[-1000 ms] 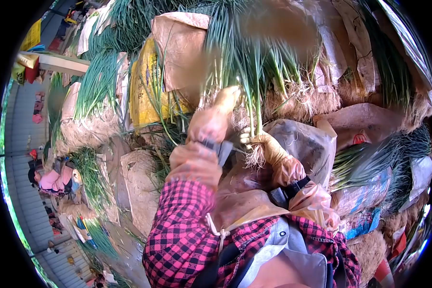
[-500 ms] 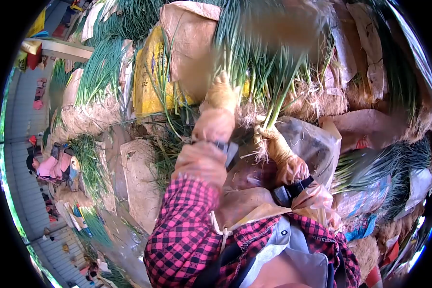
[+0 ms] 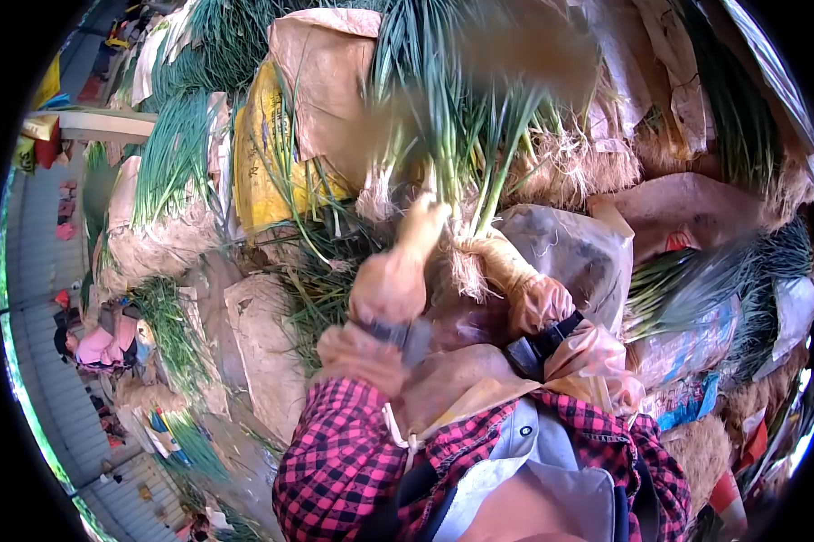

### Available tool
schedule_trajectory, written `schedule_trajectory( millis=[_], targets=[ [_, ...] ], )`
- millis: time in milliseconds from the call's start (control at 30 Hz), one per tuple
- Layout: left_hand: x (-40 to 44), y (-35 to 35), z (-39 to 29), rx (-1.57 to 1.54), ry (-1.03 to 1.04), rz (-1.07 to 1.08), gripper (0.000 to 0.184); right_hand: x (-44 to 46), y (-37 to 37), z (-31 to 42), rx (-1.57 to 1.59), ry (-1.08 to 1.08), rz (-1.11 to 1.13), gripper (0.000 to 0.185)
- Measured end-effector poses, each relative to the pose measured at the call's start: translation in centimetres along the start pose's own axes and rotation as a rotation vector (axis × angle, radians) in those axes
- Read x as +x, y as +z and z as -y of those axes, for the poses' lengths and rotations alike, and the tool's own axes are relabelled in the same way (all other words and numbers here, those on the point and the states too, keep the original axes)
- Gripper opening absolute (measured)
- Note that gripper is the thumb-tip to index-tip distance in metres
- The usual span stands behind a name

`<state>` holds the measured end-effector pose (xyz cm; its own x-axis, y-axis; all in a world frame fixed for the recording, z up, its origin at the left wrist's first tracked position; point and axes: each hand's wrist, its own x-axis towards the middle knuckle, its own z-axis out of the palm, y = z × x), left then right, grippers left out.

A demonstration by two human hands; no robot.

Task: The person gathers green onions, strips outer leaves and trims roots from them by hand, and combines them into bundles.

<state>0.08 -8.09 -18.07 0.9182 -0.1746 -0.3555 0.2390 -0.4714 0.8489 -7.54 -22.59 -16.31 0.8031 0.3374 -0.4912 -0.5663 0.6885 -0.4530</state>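
Observation:
My right hand (image 3: 493, 255), in a tan glove, is closed round a small bunch of spring onions (image 3: 493, 185) just above the roots. The bunch's pale roots (image 3: 467, 273) hang below the fingers, and its green leaves reach up and away from me. Beside it on the left, my left hand (image 3: 416, 226), also gloved and smeared by motion, has its fingers closed at the lower end of spring onion stalks (image 3: 430, 173). Loose spring onions (image 3: 377, 191) with white roots lie just beyond that hand. Some stalks are hidden by blurred spots in the view.
Large bundles of spring onions (image 3: 172, 163) lie around, many wrapped in brown sacking (image 3: 321, 77). A yellow sack (image 3: 267, 172) lies left of my hands, a dark plastic sheet (image 3: 565, 257) to the right. Farther left is another person in pink (image 3: 104, 343).
My left hand has drawn back towards me, nearer my right hand. The roots in my right hand now hang as a fuller tuft, and the view has shifted slightly.

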Motion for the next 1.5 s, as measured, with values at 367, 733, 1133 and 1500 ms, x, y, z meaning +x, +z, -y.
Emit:
schedule_trajectory(
  millis=[367, 733, 1133, 1500],
  targets=[
    [-4.8, -3.1, -5.9, -0.625, 0.365, -0.381, 0.02, 1.3, -0.6, -0.8, 0.028, -0.193, -0.177, 0.027],
    [6.9, -0.5, -1.9, -0.558, 0.075, -0.285, 0.014, 0.3, -1.3, 0.0, 0.154, -0.155, -0.068, 0.031],
    [2.0, -5.9, -3.2, -0.721, 0.12, -0.228, 0.018, 0.8, -0.9, -0.1, 0.08, -0.171, -0.131, 0.03],
    [3.3, -2.8, -3.0, -0.673, 0.32, -0.31, 0.017, 0.5, -0.9, 0.2, 0.116, -0.107, -0.095, 0.024]
  ],
)
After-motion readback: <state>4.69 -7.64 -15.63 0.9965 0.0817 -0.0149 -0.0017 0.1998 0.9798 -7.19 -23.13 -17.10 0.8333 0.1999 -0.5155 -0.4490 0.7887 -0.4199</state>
